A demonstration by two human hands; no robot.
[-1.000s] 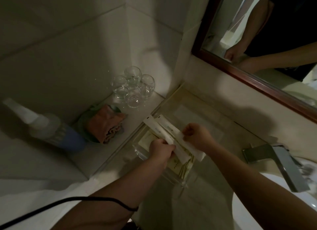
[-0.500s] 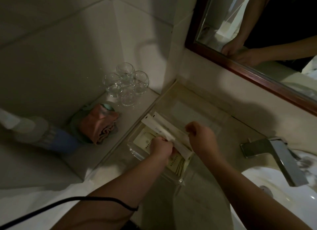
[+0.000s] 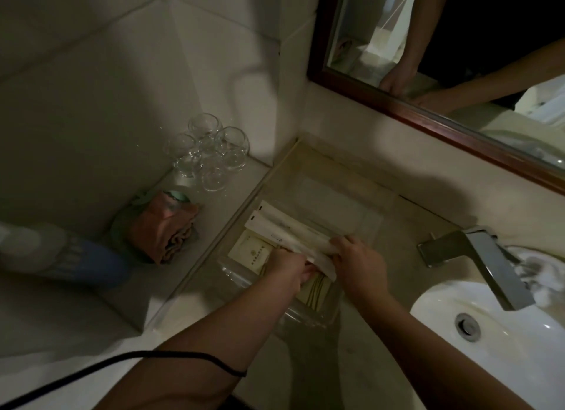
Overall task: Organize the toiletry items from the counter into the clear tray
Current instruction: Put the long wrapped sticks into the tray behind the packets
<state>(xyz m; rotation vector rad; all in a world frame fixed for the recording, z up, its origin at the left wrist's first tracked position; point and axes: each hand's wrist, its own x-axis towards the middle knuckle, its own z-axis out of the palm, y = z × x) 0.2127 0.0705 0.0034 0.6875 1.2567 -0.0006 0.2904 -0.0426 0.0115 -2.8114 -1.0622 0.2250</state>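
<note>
White paper packets [image 3: 286, 230] — long and thin — lie across the clear tray [image 3: 308, 316], and you are holding them at their near end. Your left hand [image 3: 289, 264] is curled tight around them from below, down inside the tray. Your right hand [image 3: 359, 261] pinches the same end from the side, fingers closed on the paper. Under the packets sits a flat cream sachet [image 3: 252, 253] with small print on it. The tray rests on the counter [image 3: 367, 363], just beside the white sink [image 3: 495, 342] and its grey tap [image 3: 486, 264]. On the ledge to the left stand some clear glasses [image 3: 211, 152] and a folded pink cloth [image 3: 165, 229] — well apart from the tray.
</note>
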